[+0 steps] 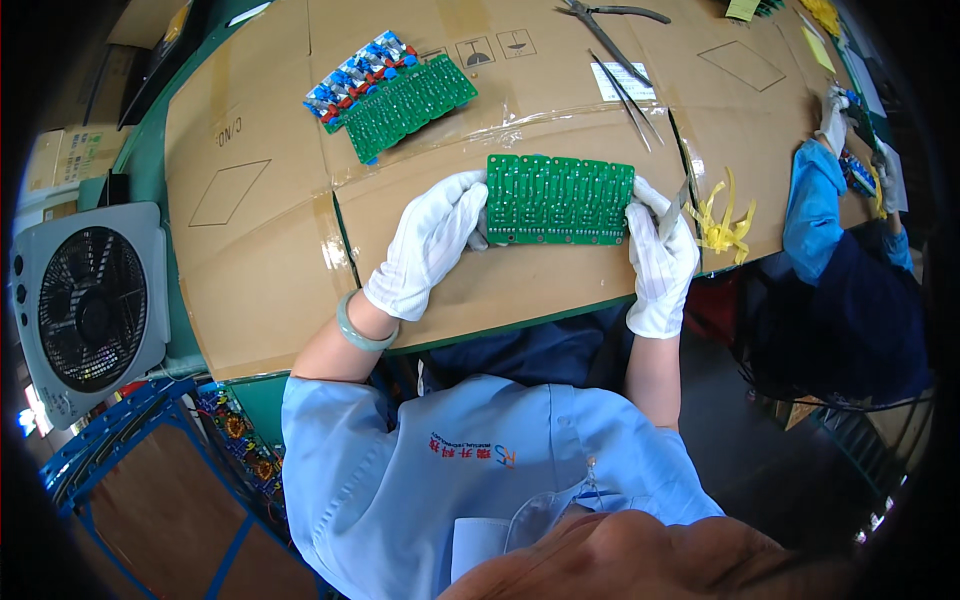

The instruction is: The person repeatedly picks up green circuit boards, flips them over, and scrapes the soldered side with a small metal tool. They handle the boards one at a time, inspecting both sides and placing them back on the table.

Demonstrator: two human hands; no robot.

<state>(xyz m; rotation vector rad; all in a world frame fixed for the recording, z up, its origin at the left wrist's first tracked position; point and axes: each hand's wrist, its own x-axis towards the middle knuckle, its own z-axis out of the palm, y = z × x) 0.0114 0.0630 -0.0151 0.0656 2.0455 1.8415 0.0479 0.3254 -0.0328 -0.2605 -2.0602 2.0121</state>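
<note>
A green circuit board [560, 200] is held level over the cardboard, its side with rows of solder joints facing up. My left hand [432, 238], in a white glove, grips its left edge. My right hand [660, 255], gloved too, is closed on its right edge. A flat grey metal piece [676, 208] sticks out by the right hand's fingers; its kind cannot be made out. Farther off to the left lie more green circuit boards [410, 108], one solder side up, another with blue and red parts [360, 78] showing.
Cardboard [250, 290] covers the table. Pliers [610, 35], tweezers [628, 95] and a white paper slip [620, 80] lie at the back. Yellow strips [722, 225] lie right of my hand. A fan [92, 305] stands left; a co-worker in a blue sleeve [812, 210] works at right.
</note>
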